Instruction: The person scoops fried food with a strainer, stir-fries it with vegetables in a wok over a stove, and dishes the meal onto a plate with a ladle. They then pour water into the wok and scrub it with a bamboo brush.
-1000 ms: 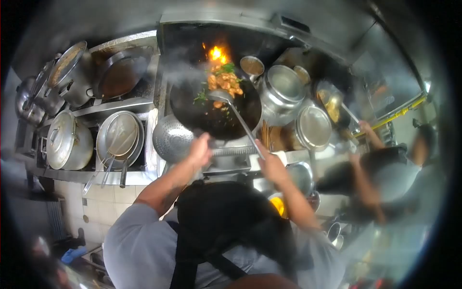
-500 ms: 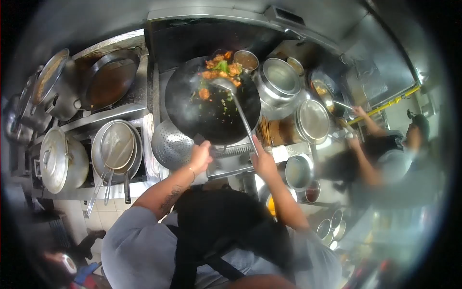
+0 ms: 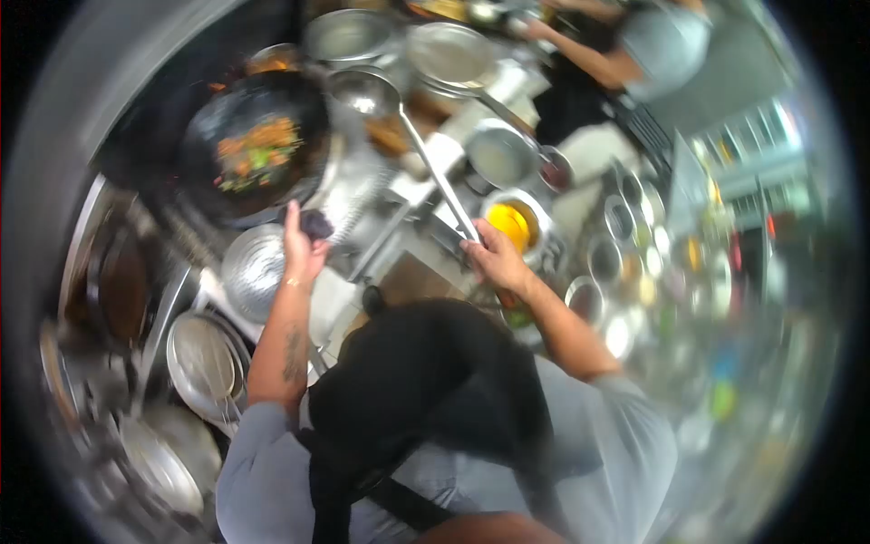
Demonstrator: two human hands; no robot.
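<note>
My left hand (image 3: 305, 250) is closed at the near edge of a black wok (image 3: 204, 168), where a dark bunched piece, perhaps a cloth, shows beside the fingers. Chopped food (image 3: 260, 156) in orange and green lies inside the wok. With my right hand (image 3: 498, 257) I grip the long handle of a metal ladle (image 3: 365, 91). Its bowl hangs to the right of the wok, near metal pots, and looks empty. Below the wok, close to my left wrist, is a round metal perforated skimmer (image 3: 254, 269).
A pot with yellow contents (image 3: 510, 227) stands just beyond my right hand. Strainers (image 3: 201, 355) rest on a pot at left. Several small containers (image 3: 605, 258) line the right side, blurred. Another person's arm (image 3: 580, 53) reaches over a stove at top right.
My view has turned to the right. The ladle has left the wok and now hangs right of it. Food that was tossed up at the wok's far side now lies in it.
</note>
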